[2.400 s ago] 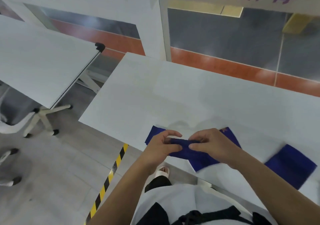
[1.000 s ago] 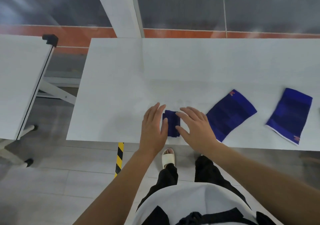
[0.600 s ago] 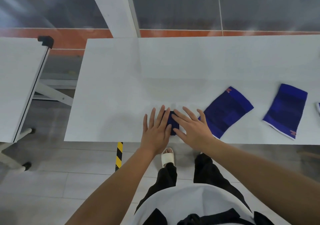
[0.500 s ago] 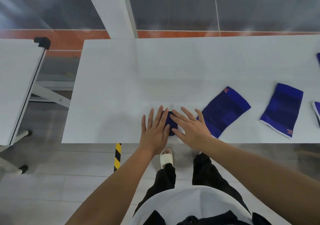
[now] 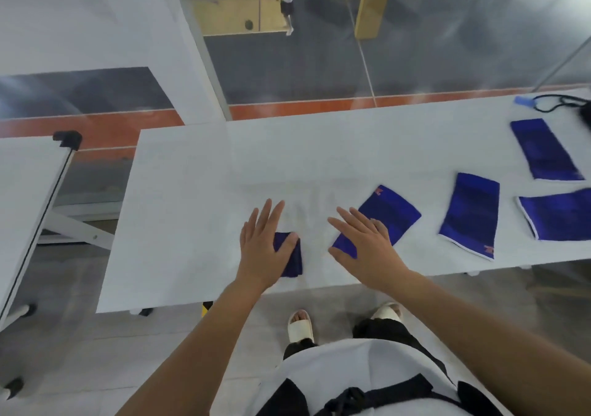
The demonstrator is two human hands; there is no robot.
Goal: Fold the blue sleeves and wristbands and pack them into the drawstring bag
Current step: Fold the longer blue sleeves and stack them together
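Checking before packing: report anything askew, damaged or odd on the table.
Nothing damaged or spilled. Four sleeves lie flat, unfolded, at mixed angles; one folded piece sits partly under the left hand.

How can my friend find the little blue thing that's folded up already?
Look at the long white table, near its front edge. There the person's left hand rests on a small folded dark blue cloth. It is the leftmost blue piece and the only small bundle; the larger blue sleeves to its right lie flat.
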